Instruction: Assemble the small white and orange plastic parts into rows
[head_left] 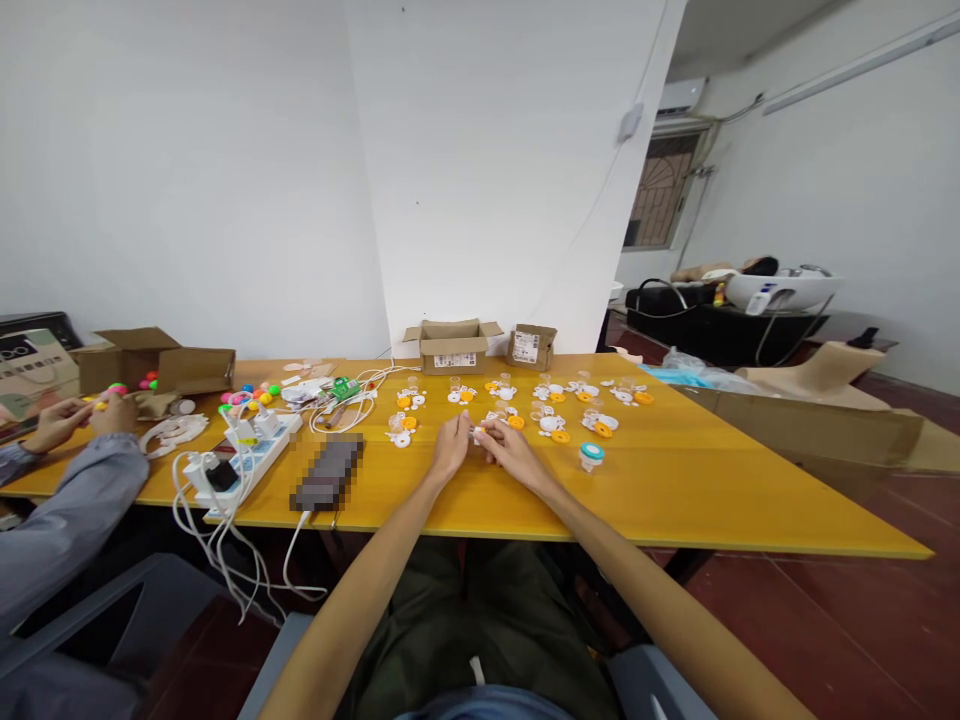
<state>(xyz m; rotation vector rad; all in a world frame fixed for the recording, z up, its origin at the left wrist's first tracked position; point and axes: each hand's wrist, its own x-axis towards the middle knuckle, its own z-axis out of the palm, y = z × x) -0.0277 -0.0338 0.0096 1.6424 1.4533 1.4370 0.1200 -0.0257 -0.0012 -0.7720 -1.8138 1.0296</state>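
Close together over the yellow table (pixel 675 500), my left hand (pixel 451 448) and my right hand (pixel 511 452) meet at a small white and orange part (pixel 478 432). The fingers of both are closed on it, and they cover most of it. Beyond and around them lie several small groups of white, clear and orange plastic pieces, one with an orange ring (pixel 602 426) at the right, another with a white disc (pixel 402 439) at the left. To the right of my right hand stands a small clear container with a teal lid (pixel 592 452).
An open cardboard box (pixel 452 347) and a smaller box (pixel 532 347) stand by the wall. Left are a pixelated dark device (pixel 328 473), a white power strip (pixel 259 455), cables and colourful balls. Another person's hands (pixel 112 415) work at far left.
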